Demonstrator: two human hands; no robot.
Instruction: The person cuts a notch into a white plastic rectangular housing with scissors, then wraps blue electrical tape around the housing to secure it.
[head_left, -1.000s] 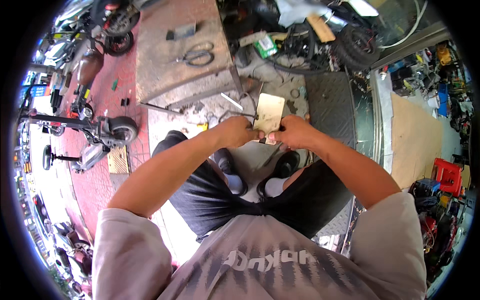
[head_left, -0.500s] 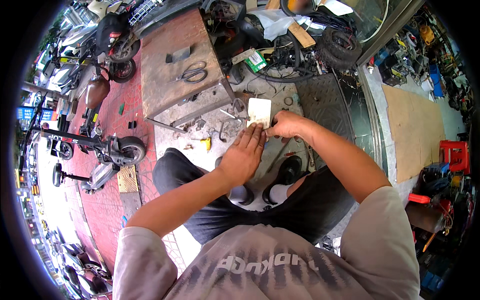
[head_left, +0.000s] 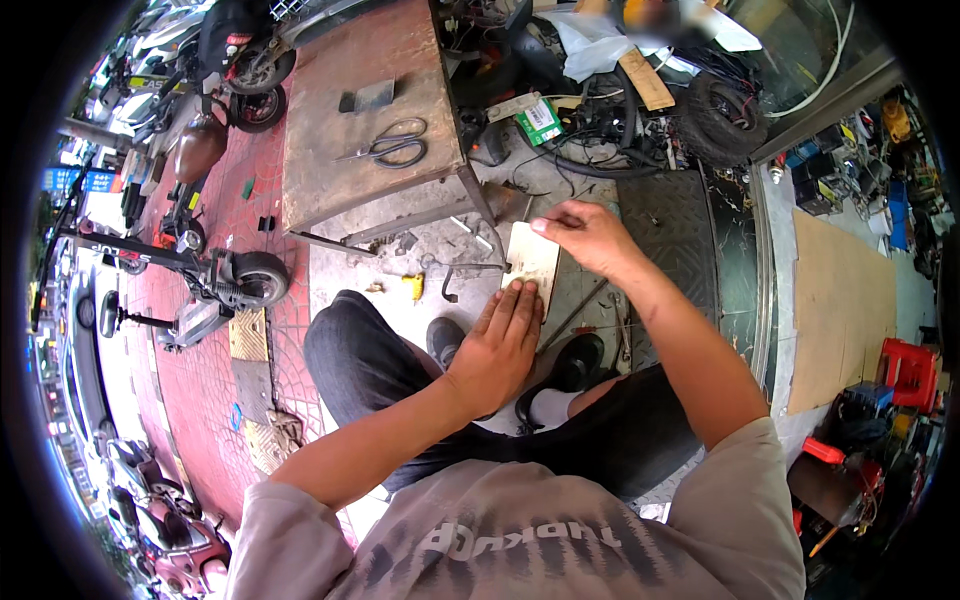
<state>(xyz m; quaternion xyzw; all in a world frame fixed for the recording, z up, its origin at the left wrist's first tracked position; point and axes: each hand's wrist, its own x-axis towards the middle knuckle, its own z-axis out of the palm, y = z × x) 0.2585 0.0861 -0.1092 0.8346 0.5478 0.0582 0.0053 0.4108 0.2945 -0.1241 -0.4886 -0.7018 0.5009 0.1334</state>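
Observation:
A pale, flat rectangular board [head_left: 531, 262] with rounded corners and dark smudges is between my hands, over the floor in front of my knees. My left hand [head_left: 497, 345] presses its straight fingers on the near end; its thumb is hidden. At the far right corner, my right hand [head_left: 592, 240] has its thumb against the board, the fingers curled and partly out of sight. Just left of the board, a dark bent metal bar [head_left: 470, 268] reaches toward its edge. A small yellow tool [head_left: 413, 287] lies on the floor farther left.
Ahead stands a low worn table [head_left: 325, 185] with black-handled scissors [head_left: 398, 150] and a dark flat plate [head_left: 368, 96]. Cables, a tyre [head_left: 722, 118] and a green-and-white box [head_left: 539, 121] are heaped beyond. Scooters [head_left: 235, 280] stand left; a red stool [head_left: 908, 372] and cardboard [head_left: 845, 300] are right.
My right hand has moved from the board's right side up to its far corner. The board has tilted slightly, and my left hand stays on its near end. The view has shifted a little.

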